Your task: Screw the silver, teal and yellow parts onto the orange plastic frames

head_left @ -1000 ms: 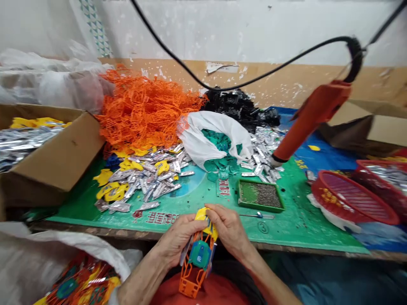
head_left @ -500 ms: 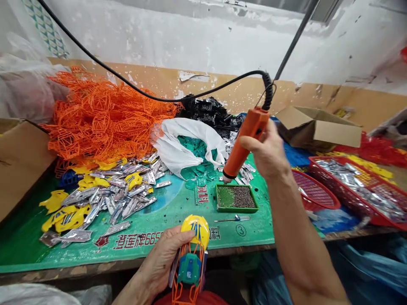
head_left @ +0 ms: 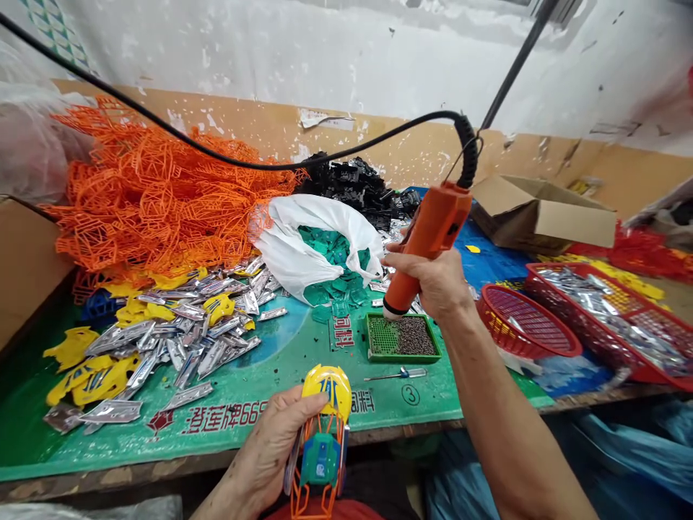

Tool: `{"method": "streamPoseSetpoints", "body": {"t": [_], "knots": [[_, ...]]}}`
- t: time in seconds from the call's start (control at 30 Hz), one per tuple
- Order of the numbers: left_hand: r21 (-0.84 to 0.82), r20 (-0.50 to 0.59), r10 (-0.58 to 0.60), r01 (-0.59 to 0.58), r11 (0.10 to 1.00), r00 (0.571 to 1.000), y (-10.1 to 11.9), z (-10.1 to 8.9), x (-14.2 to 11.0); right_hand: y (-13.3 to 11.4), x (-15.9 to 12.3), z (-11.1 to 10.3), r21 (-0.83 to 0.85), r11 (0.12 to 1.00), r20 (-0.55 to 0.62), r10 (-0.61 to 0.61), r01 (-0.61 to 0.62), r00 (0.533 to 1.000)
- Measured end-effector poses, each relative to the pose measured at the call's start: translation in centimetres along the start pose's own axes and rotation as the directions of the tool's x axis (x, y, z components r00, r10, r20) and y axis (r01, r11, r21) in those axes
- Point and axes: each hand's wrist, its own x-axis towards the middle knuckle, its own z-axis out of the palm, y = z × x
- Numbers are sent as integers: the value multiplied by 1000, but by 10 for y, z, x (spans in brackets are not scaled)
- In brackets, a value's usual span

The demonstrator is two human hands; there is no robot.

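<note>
In my right hand (head_left: 441, 278) is an orange electric screwdriver (head_left: 422, 242), its fingers wrapped round the body and its cable rising from the top. The tool's lower end tilts down over the left part of a green screw tray (head_left: 403, 357), where small screws (head_left: 416, 336) lie mostly to the right. At the table's front edge my left hand (head_left: 273, 440) grips a toy car body (head_left: 322, 458) with a yellow front, an orange frame and a green-blue middle. My thumb presses on the yellow part. A small hand screwdriver (head_left: 403, 373) lies just in front of the tray.
Orange plastic frames (head_left: 162, 195) are heaped at the back left, with silver parts (head_left: 189, 332) and yellow parts (head_left: 97, 375) before them. A white bag (head_left: 284, 249) of green pieces stands mid-table. Red baskets (head_left: 541, 339) and a cardboard box (head_left: 574, 220) stand right. A black cable (head_left: 216, 155) hangs across.
My right hand has shifted its grip lower on the electric screwdriver, and the tool's tip has moved slightly right over the tray. My left hand still holds the toy car body. The view has shifted slightly.
</note>
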Motion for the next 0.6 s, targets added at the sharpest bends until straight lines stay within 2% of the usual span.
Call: {"method": "streamPoseSetpoints", "body": {"t": [0.1, 0.4, 0.6], "knots": [[-3, 3, -3, 3, 1000, 1000, -2, 1, 2, 12, -8, -5, -35, 999, -26, 22, -22, 999], [-3, -11, -20, 20, 1000, 1000, -7, -2, 5, 35, -28, -10, -19, 1000, -135, -11, 9, 991], [3, -42, -36, 36, 999, 998, -8, -2, 5, 43, -31, -10, -24, 999, -148, -34, 31, 988]]}}
